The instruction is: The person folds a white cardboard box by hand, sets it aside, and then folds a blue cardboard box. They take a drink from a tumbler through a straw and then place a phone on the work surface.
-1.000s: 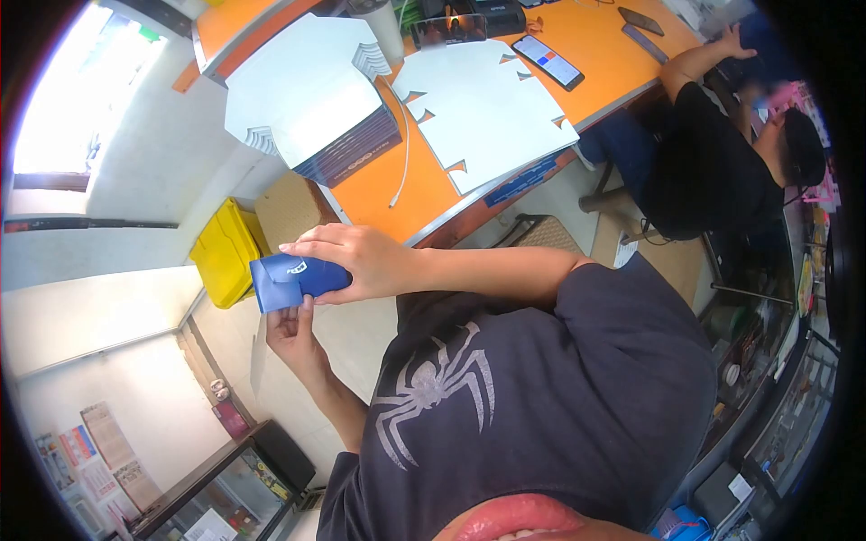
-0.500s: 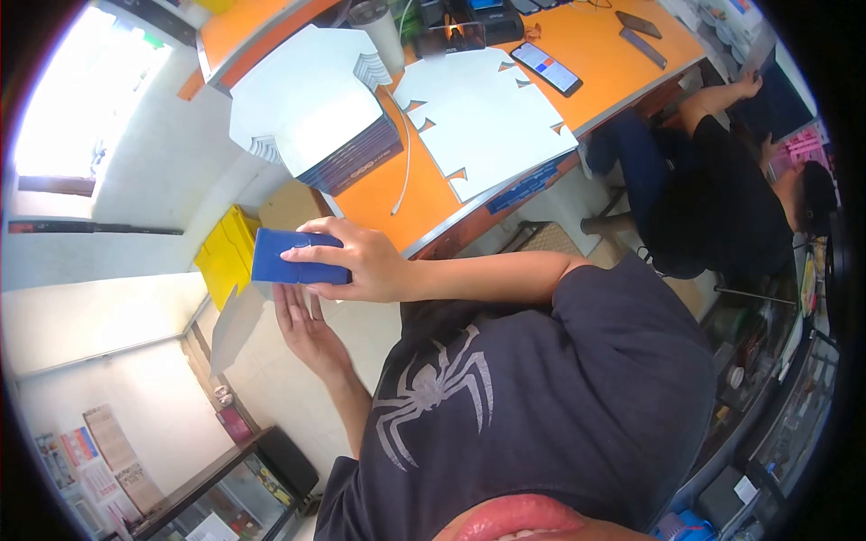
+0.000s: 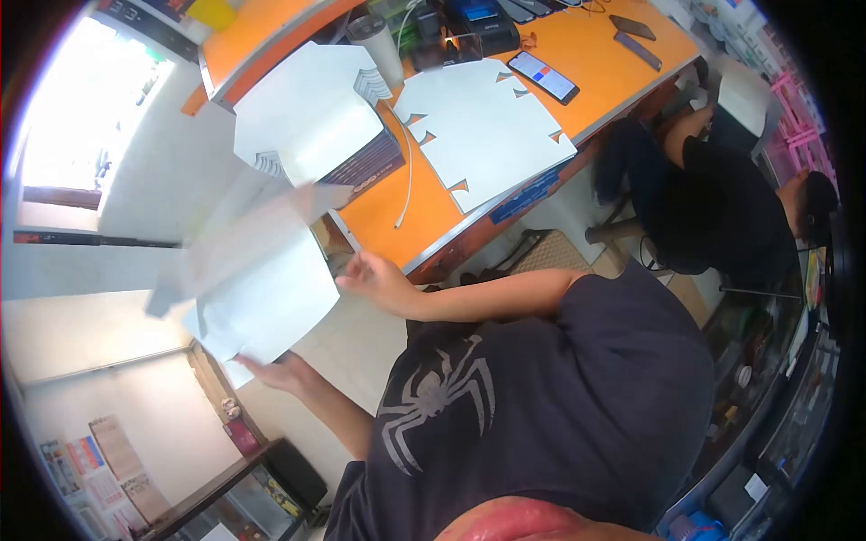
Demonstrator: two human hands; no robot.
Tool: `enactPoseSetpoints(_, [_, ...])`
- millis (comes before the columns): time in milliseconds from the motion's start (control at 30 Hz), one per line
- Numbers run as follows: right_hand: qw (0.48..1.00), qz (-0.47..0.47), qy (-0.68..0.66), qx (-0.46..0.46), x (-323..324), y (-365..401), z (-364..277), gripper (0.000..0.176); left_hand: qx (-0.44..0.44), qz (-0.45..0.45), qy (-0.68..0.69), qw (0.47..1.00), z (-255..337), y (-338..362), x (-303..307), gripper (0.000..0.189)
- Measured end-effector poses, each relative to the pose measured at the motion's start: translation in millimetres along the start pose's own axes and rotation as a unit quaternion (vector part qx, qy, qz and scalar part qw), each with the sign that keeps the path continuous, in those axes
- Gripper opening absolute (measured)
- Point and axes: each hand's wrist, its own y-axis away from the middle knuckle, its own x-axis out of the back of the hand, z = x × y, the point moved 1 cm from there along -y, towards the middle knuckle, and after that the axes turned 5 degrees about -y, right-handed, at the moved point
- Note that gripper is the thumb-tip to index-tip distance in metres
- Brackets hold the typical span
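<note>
A white card sheet (image 3: 275, 293) is spread at the left of the head view, its upper flap smeared by motion. My left hand (image 3: 281, 371) pinches its lower edge, thumb on top. Beside the right edge of the sheet is my right hand (image 3: 383, 284), its fingers loosely bent and apart; contact with the edge is unclear. No blue box shows in either hand. On the orange table (image 3: 388, 225) stand a stack of white-topped cut cards (image 3: 311, 108) and a flatter pile of notched white cards (image 3: 483, 131).
A phone (image 3: 544, 77) lies beyond the flat pile, and a white cable (image 3: 409, 171) runs between the piles. At the right sits another person (image 3: 722, 203) in dark clothes. A white cylinder (image 3: 377, 50) and a black device (image 3: 483, 25) stand at the table's back.
The blue box is no longer seen; an open white sheet is at the hands instead. My left hand has moved down and left, and my right hand has moved slightly right, off the box.
</note>
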Motion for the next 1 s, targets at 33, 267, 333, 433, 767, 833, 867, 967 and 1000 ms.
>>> enactPoseSetpoints(33, [0.996, -0.056, -0.003, -0.067, 3, -4, 11, 0.039, -0.033, 0.025, -0.007, 0.999, 15, 12, -16, 0.057])
enactPoseSetpoints(267, [0.951, -0.127, -0.269, 0.079, -7, 25, -79, 0.06, -0.325, -0.179, -0.222, 0.901, 9, 43, -37, 0.053])
enactPoseSetpoints(333, [0.924, -0.108, -0.359, 0.071, -2, 27, -102, 0.058, -0.421, -0.237, -0.308, 0.819, 15, 56, -51, 0.054])
enactPoseSetpoints(433, [0.939, -0.041, -0.34, -0.039, 10, 30, -119, 0.051, -0.445, -0.271, -0.26, 0.813, 10, 56, -49, 0.051])
enactPoseSetpoints(767, [0.928, -0.051, -0.368, 0.009, 1, 30, -100, 0.046, -0.303, -0.092, -0.106, 0.943, -5, 71, -73, 0.081])
enactPoseSetpoints(833, [0.941, -0.054, -0.333, 0.015, 1, 28, -99, 0.046, -0.1, -0.201, -0.041, 0.974, -23, 79, -51, 0.095])
enactPoseSetpoints(867, [0.95, -0.053, -0.307, 0.022, 1, 28, -98, 0.046, -0.008, -0.259, -0.015, 0.966, -34, 84, -39, 0.096])
enactPoseSetpoints(967, [0.969, -0.042, -0.242, 0.028, -6, 31, -94, 0.046, 0.111, -0.393, 0.091, 0.908, -33, 98, -42, 0.088])
enactPoseSetpoints(1000, [0.971, -0.047, -0.23, 0.048, -11, 30, -89, 0.046, 0.124, -0.429, 0.13, 0.885, -27, 101, -45, 0.084])
